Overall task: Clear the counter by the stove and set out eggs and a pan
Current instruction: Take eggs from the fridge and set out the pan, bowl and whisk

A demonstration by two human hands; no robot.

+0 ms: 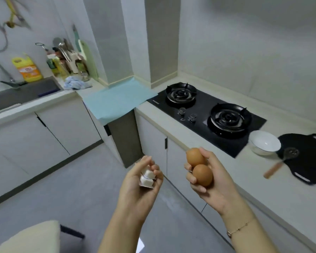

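Eggs (pixel 199 167), two brown ones, sit stacked in my right hand (pixel 214 181), my fingers curled round them and the thumb against the upper one. I hold them in the air in front of the stove (pixel 206 114), just off the counter edge (pixel 171 132) and below the stove's knobs (pixel 187 115). My left hand (pixel 140 181) is further from the stove, over the grey floor (pixel 62 198), with its fingers folded round two small white packets (pixel 147 178) that lie in the palm; I cannot tell what is in them. A thin gold bracelet (pixel 239 229) circles my right wrist.

The stove is a black glass top with two burners, both bare. Just past its near end stands a white bowl (pixel 264 145), and right beside the bowl lies a black mat (pixel 306 157) with a round utensil (pixel 281 161) across it, its wooden handle pointing toward the counter edge. Whether the utensil touches the bowl I cannot tell. On the far side of the stove, in the corner, a pale blue sheet (pixel 117 99) covers the counter and hangs over its edge. Beyond that sheet, still further from the stove, lie a crumpled blue cloth (pixel 77 84), a holder of utensils (pixel 67 57), a yellow bottle (pixel 26 68) and the sink (pixel 22 92) with its tap. All of that end is blurred.
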